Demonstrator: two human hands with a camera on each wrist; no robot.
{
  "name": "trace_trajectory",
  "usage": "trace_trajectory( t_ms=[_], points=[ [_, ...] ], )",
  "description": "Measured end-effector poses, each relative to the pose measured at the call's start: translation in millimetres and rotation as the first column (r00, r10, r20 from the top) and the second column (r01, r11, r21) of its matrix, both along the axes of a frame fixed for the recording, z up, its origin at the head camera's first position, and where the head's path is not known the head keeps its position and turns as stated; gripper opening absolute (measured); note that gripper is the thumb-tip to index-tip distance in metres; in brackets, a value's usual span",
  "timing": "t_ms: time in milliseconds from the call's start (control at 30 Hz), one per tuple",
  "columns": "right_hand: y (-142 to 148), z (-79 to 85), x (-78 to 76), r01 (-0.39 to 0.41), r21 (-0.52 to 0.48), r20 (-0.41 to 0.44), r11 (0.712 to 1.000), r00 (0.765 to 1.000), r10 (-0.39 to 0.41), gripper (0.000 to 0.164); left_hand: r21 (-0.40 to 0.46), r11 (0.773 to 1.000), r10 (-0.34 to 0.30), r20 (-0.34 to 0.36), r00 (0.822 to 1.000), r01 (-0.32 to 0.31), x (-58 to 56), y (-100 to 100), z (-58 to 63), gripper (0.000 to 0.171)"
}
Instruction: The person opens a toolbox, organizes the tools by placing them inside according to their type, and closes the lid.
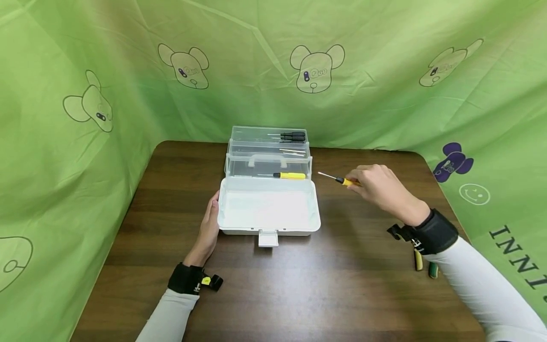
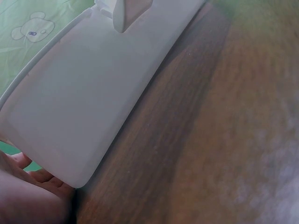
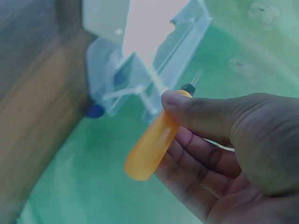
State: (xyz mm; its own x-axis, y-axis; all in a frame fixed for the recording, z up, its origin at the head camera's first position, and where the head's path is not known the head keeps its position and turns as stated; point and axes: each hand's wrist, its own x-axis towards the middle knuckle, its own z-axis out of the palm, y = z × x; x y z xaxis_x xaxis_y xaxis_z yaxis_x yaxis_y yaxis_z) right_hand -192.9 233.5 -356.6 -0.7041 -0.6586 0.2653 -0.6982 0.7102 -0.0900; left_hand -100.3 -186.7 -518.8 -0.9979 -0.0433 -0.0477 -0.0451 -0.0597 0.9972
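Observation:
A white toolbox (image 1: pixel 269 206) stands with its fold-out trays (image 1: pixel 267 149) raised behind the bottom compartment. My left hand (image 1: pixel 208 225) rests along the box's left side; the left wrist view shows the fingers (image 2: pixel 46 178) against its end wall. Off to the right of the box, my right hand (image 1: pixel 378 186) holds a screwdriver (image 1: pixel 345 181) with a yellow handle and black collar, its shaft towards the box. In the right wrist view the thumb and fingers pinch that handle (image 3: pixel 152 147). Another yellow-handled screwdriver (image 1: pixel 292 175) lies in the lowest tray.
Black-handled screwdrivers (image 1: pixel 293 136) lie in the top tray, thin metal pieces (image 1: pixel 293 152) in the middle one. A white latch (image 1: pixel 268 238) hangs at the box's front. Yellow (image 1: pixel 418 261) and green (image 1: pixel 433 270) handles show beside the right forearm. Green cloth (image 1: pixel 256 95) surrounds the wooden table (image 1: pixel 273 294).

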Motion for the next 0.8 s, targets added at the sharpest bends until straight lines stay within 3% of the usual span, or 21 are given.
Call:
trace_trajectory(
  t_ms=[367,633,800],
  points=[
    [-41.6,5.4,-2.0,-0.051,-0.031,0.059,0.998,0.997,0.053,0.014,0.042,0.999,-0.030,-0.045,0.999,0.032,0.8,-1.3,1.2,0.065],
    [-70.7,-0.2,-11.6,-0.063,-0.052,0.118,0.997,0.991,0.069,0.016,0.030,0.999,-0.030,-0.041,0.999,0.031,0.1,-0.9,1.0,0.065],
    [-91.1,-3.3,-20.2,-0.086,-0.051,0.155,0.995,0.984,0.093,0.009,0.026,1.000,-0.014,-0.026,1.000,0.014,0.5,-0.7,1.7,0.065]
  ],
)
